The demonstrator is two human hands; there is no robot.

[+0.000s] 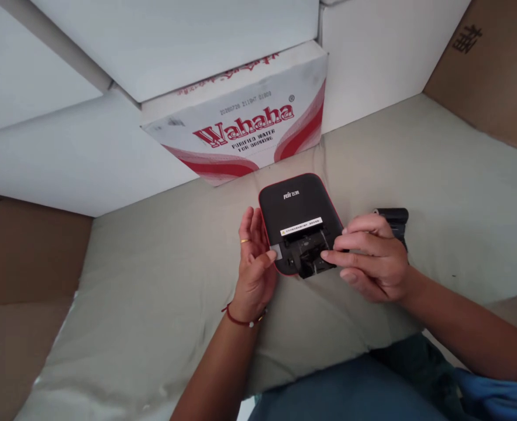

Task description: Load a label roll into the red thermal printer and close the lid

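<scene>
A small black device [291, 204] with a red rim and rounded corners sits in front of me. Its top bears white lettering and a white warning strip [301, 227]. Below the strip is an open recess with a glossy dark part [313, 260] that juts past the near edge. My left hand [256, 260] grips the left side, thumb on a grey patch and fingers behind. Over the right edge, my right hand [372, 257] has its fingers bent but apart, one fingertip touching the dark part. Behind that hand lies a black roll [392, 216], partly hidden.
A Wahaha water carton [258, 126] stands beyond the device, among white boxes [372, 58]. Brown cardboard [495, 76] rises at the right and more cardboard [26, 251] at the left. A wrinkled beige cloth [153, 304] covers the surface.
</scene>
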